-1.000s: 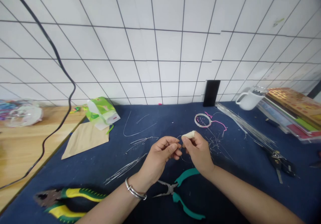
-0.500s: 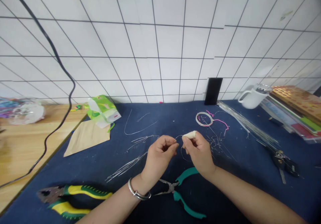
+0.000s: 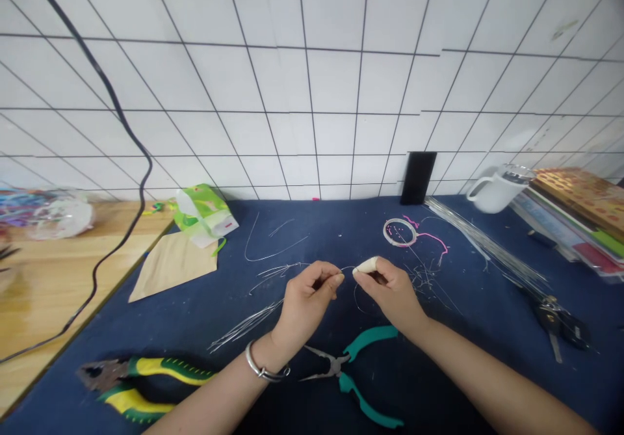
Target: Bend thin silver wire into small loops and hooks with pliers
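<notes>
Between my two hands runs a thin metal wire (image 3: 348, 268), pinched at both sides. My left hand (image 3: 312, 298), with a silver bangle at the wrist, closes thumb and forefinger on it. My right hand (image 3: 392, 292) pinches the same wire; a pale wrap covers its forefinger. From the right fingers a loop of wire hangs toward the cloth. Below the hands lie teal-handled pliers (image 3: 336, 365) with their jaws apart. A bundle of cut wires (image 3: 246, 326) rests left of my left hand, and short wire scraps (image 3: 423, 279) lie beyond my right hand.
Yellow-green pliers (image 3: 146, 383) lie front left. A round ring dish (image 3: 400, 233) with pink bits, long wires (image 3: 487, 243), keys (image 3: 550, 318), a white mug (image 3: 500, 191) and stacked books (image 3: 580, 220) are on the right. A green packet (image 3: 205, 210) sits at the back left.
Both hands stay pinched on the wire, and the right fingertips have shifted slightly. The whole view has moved a little, so things on the table appear slightly further right.
</notes>
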`<state>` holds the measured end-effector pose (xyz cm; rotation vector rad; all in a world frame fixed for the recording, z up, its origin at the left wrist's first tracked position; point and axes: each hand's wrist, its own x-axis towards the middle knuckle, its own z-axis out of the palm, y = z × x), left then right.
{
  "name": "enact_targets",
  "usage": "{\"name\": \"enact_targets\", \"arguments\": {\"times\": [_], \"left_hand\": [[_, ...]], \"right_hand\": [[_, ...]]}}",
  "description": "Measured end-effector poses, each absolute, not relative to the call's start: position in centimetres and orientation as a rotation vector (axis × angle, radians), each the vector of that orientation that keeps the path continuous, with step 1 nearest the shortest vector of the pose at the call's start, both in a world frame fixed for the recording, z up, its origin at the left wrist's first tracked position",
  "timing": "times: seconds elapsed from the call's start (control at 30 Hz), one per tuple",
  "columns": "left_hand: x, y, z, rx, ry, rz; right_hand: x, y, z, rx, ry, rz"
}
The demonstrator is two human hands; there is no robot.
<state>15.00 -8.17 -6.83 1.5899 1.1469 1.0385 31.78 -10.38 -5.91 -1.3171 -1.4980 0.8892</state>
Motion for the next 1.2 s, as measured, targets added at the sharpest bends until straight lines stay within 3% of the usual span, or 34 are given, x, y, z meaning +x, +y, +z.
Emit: {"name": "enact_targets", "arguments": {"times": [0.53,1.2], "left_hand": [[15.1,-8.4,-7.4,1.622,1.183,1.012],[16.9,-9.5,-7.7,1.200,1.039,1.157]], "right_hand": [[31.6,-10.3,-6.6,-1.313,-1.455,0.983],[29.6,-11.2,-7.0,-1.185,-1.072,1.210]]}}
